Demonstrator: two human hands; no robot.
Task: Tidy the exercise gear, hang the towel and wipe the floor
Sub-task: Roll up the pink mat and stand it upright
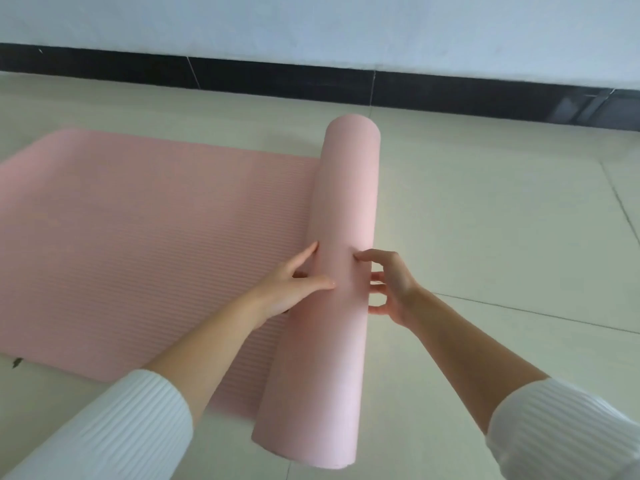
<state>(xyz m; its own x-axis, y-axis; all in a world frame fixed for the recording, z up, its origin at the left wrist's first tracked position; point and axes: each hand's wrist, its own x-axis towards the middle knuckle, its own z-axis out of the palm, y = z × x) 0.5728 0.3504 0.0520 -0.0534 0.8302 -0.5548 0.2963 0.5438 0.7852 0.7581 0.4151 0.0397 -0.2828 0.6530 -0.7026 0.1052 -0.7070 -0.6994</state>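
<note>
On the floor [485,220], mid-scene, the pink mat [343,202] lies half rolled. The roll runs near to far and the flat stretch spreads left. My left hand [291,282] presses straight fingers into the roll's left flank. My right hand [391,285] cups the right flank with curled fingers, I judge so the coil cannot loosen when pushed left.

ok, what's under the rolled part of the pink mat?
The mat's flat ribbed stretch runs under the roll from the left; tile floor shows on its right. Where mat ends and bare floor begins beneath is covered by the roll.
</note>
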